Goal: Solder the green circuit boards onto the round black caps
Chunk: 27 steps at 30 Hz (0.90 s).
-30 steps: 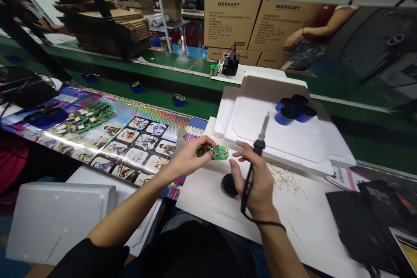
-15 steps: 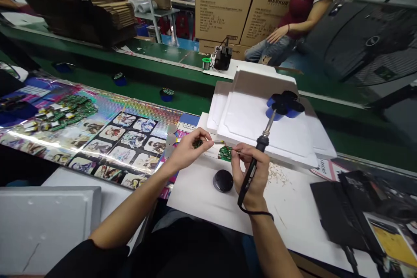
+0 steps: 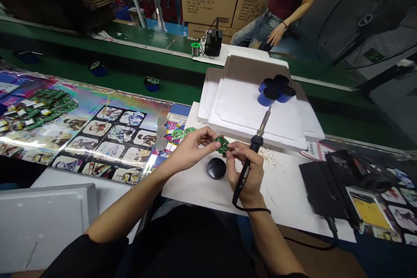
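Note:
A small green circuit board (image 3: 222, 144) is pinched in the fingers of my left hand (image 3: 194, 147), above the white work surface. My right hand (image 3: 249, 171) is wrapped around a black soldering iron (image 3: 243, 174), whose metal tip points up and away from the board. Thumb and forefinger of that same hand meet at the board's right edge; whether they grip a wire there is too small to tell. Just below the board lies a round black part (image 3: 216, 168). More green boards (image 3: 182, 133) rest behind my left wrist.
White foam trays (image 3: 234, 95) with blue cylinders (image 3: 269, 95) stand beyond my hands. A heap of circuit boards (image 3: 48, 104) lies at left on printed sheets (image 3: 109, 132). Black equipment (image 3: 325, 186) sits at right. A person (image 3: 283, 13) is across the green conveyor (image 3: 169, 65).
The green board has come up off the work surface into my left fingers. My hands have drawn closer together. The camera view has shifted a little; the iron stays in my right hand.

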Tool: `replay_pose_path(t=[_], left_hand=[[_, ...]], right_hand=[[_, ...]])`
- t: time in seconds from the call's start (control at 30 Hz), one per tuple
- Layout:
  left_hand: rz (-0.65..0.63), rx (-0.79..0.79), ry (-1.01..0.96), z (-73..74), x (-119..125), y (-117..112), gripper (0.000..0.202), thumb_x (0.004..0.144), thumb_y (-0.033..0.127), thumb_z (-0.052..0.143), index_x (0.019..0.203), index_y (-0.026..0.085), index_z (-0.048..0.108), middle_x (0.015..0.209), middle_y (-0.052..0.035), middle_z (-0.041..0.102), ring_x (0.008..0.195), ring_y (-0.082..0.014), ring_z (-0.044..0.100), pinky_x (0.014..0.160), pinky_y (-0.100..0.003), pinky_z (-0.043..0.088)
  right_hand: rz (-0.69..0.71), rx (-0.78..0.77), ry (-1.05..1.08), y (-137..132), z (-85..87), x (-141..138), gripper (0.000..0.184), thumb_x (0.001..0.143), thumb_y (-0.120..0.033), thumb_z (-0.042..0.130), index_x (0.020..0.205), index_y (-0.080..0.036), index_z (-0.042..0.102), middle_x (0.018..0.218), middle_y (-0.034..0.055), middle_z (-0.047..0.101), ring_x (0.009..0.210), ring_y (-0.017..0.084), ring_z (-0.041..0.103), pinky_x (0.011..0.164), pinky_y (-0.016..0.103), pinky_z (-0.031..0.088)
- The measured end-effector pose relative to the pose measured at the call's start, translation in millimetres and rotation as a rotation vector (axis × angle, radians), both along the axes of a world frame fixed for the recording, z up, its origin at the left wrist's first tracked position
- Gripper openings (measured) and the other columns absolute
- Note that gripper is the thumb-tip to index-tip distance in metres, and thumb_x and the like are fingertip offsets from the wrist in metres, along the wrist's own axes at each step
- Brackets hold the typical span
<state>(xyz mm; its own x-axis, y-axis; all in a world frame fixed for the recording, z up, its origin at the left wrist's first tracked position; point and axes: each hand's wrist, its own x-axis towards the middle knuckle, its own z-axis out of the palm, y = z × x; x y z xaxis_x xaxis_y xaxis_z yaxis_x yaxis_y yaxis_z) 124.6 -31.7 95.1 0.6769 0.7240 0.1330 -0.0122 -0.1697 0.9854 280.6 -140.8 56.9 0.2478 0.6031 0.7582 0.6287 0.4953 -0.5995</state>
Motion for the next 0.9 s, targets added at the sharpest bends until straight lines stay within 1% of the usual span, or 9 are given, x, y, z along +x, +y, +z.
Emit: replay_pose_path(t=[0.13, 0.2, 0.27, 0.4, 0.63, 0.7, 0.77, 0.83, 0.9], left_hand=[[-0.017, 0.32, 0.261, 16.8, -0.4, 6.0, 0.011, 0.096, 0.03, 0.067, 0.099, 0.02, 0.067, 0.089, -0.002, 0.073, 0.084, -0.0181, 0.071, 0.078, -0.029, 0.052], [-0.101, 0.54, 0.411, 28.0, 0.2, 6.4, 0.009, 0.096, 0.026, 0.064, 0.099, 0.02, 0.07, 0.084, -0.001, 0.071, 0.079, -0.0183, 0.068, 0.074, -0.028, 0.048], [-0.164, 0.626, 0.434, 35.6, 2.7, 4.1, 0.011, 0.096, 0.025, 0.062, 0.101, 0.02, 0.072, 0.082, -0.0006, 0.071, 0.076, -0.0176, 0.066, 0.072, -0.027, 0.047], [-0.149, 0.392, 0.251, 31.8, 8.7, -4.3, 0.012, 0.095, 0.027, 0.069, 0.104, 0.02, 0.067, 0.089, -0.0002, 0.073, 0.08, -0.015, 0.069, 0.073, -0.025, 0.052], [-0.094, -0.126, 0.053, -1.5, 3.5, -14.8, 0.033, 0.093, 0.039, 0.08, 0.11, 0.02, 0.058, 0.081, 0.0013, 0.071, 0.078, -0.0146, 0.073, 0.071, -0.023, 0.057], [-0.093, -0.087, 0.055, -7.9, -6.4, -9.1, 0.028, 0.102, 0.039, 0.069, 0.119, 0.02, 0.059, 0.093, -0.0036, 0.077, 0.092, -0.0179, 0.077, 0.084, -0.029, 0.06], [-0.176, 0.043, 0.125, -12.4, -18.3, 0.7, 0.028, 0.105, 0.033, 0.062, 0.13, 0.021, 0.061, 0.127, -0.0103, 0.076, 0.125, -0.0231, 0.072, 0.108, -0.038, 0.057], [-0.355, 0.161, 0.264, -16.3, -27.7, 10.0, 0.041, 0.099, 0.023, 0.066, 0.139, 0.025, 0.06, 0.161, -0.0092, 0.057, 0.152, -0.0271, 0.053, 0.125, -0.044, 0.045], [-0.518, 0.217, 0.365, -21.1, -30.8, 13.7, 0.055, 0.094, 0.016, 0.07, 0.145, 0.029, 0.058, 0.172, -0.0054, 0.044, 0.159, -0.0276, 0.044, 0.131, -0.044, 0.038]], right_hand=[[-0.095, 0.001, -0.164, -15.1, 2.2, 12.1, 0.05, 0.093, -0.009, 0.074, 0.133, -0.027, 0.051, 0.119, 0.011, 0.074, 0.109, 0.027, 0.078, 0.08, 0.043, 0.071], [-0.05, -0.022, -0.184, -18.8, 3.9, 13.9, 0.056, 0.09, -0.014, 0.08, 0.135, -0.028, 0.049, 0.131, 0.0144, 0.071, 0.119, 0.03, 0.075, 0.093, 0.052, 0.069], [0.037, -0.055, -0.188, -20.1, 4.2, 12.9, 0.061, 0.09, -0.016, 0.082, 0.138, -0.029, 0.048, 0.142, 0.0163, 0.067, 0.133, 0.032, 0.069, 0.103, 0.055, 0.066], [0.054, -0.035, -0.143, -21.6, 1.0, 10.6, 0.061, 0.091, -0.008, 0.08, 0.14, -0.029, 0.05, 0.142, 0.0146, 0.069, 0.132, 0.03, 0.071, 0.101, 0.046, 0.069], [0.114, -0.126, -0.121, -35.7, -2.1, 18.0, 0.055, 0.093, -0.011, 0.08, 0.137, -0.027, 0.051, 0.138, 0.0152, 0.072, 0.125, 0.028, 0.075, 0.095, 0.044, 0.07], [0.127, -0.167, -0.068, -41.6, -3.8, 21.2, 0.051, 0.094, -0.01, 0.079, 0.134, -0.027, 0.052, 0.137, 0.0155, 0.071, 0.119, 0.026, 0.077, 0.088, 0.04, 0.07], [0.11, -0.21, -0.006, -47.9, -6.8, 24.9, 0.05, 0.093, -0.011, 0.08, 0.131, -0.026, 0.052, 0.133, 0.0151, 0.071, 0.114, 0.025, 0.077, 0.08, 0.036, 0.068], [0.09, -0.253, 0.006, -54.0, -11.0, 28.8, 0.048, 0.093, -0.013, 0.08, 0.13, -0.026, 0.052, 0.127, 0.0129, 0.071, 0.11, 0.024, 0.076, 0.077, 0.035, 0.066], [0.072, -0.295, -0.031, -59.0, -15.8, 32.3, 0.047, 0.094, -0.017, 0.08, 0.13, -0.026, 0.052, 0.124, 0.0111, 0.072, 0.097, 0.021, 0.076, 0.076, 0.035, 0.065]])
